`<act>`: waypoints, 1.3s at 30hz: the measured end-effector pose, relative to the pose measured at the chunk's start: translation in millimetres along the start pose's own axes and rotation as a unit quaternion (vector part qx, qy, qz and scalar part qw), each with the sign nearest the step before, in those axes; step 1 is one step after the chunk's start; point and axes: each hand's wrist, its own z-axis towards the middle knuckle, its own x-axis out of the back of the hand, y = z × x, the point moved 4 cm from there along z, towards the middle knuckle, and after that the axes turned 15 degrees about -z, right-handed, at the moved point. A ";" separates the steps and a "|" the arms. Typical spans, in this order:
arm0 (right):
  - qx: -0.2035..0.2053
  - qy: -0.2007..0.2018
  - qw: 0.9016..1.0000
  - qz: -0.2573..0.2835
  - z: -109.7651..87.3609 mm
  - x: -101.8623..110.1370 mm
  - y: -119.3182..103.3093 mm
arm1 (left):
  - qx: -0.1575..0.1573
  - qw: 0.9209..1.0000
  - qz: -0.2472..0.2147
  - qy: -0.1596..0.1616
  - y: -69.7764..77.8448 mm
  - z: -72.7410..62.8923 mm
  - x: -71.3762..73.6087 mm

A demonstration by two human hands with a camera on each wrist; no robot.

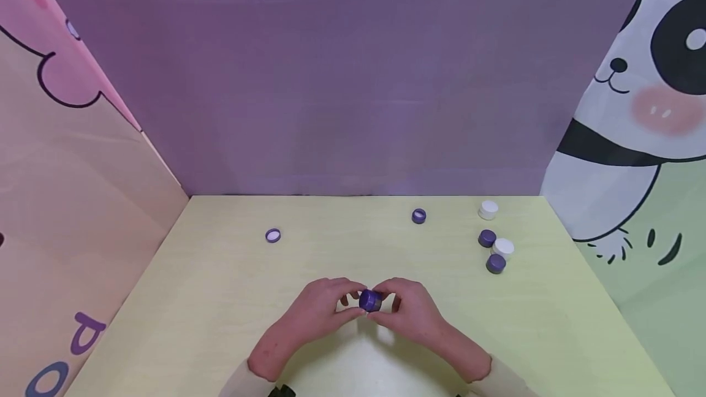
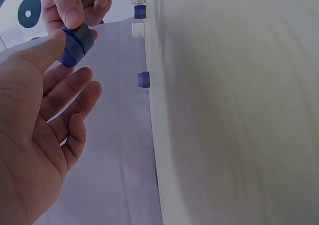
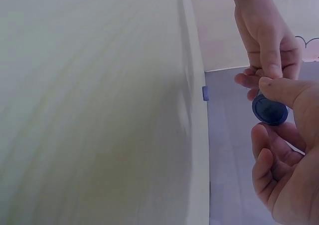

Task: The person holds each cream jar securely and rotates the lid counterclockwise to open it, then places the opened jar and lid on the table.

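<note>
A small purple jar (image 1: pixel 370 301) is held up over the table between both hands, tilted on its side. My left hand (image 1: pixel 325 305) pinches one end with thumb and fingertips. On the opposite end, the thumb and fingers of my right hand (image 1: pixel 410 308) grip it too. Seen from the left wrist, the jar (image 2: pixel 76 45) has a darker band next to a bluer part, with a seam between them. The right wrist view shows its round dark end face (image 3: pixel 269 110). What the jar contains is hidden.
On the pale table (image 1: pixel 231 311), a purple ring-shaped piece (image 1: pixel 273 236) lies back left and another purple piece (image 1: pixel 419 216) back centre. At right stand two white-topped jars (image 1: pixel 488 210) and two purple ones (image 1: pixel 496 264). A purple curtain (image 1: pixel 353 78) hangs behind; printed cloths flank both sides.
</note>
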 end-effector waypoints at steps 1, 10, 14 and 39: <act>-0.001 -0.001 1.000 0.000 0.0 -0.3 -0.6 | 0.004 1.000 0.004 0.000 -0.3 -0.1 0.6; -0.008 -0.003 1.000 -0.010 0.6 -3.7 -1.6 | 0.001 0.998 0.055 0.038 -2.9 -3.2 2.0; -0.009 0.004 1.000 -0.009 0.7 -4.3 0.6 | -0.010 0.999 0.023 0.038 -2.4 -3.8 2.2; -0.017 0.006 0.999 -0.044 2.6 -5.3 -2.2 | 0.048 0.999 0.016 0.004 -3.7 -0.3 4.1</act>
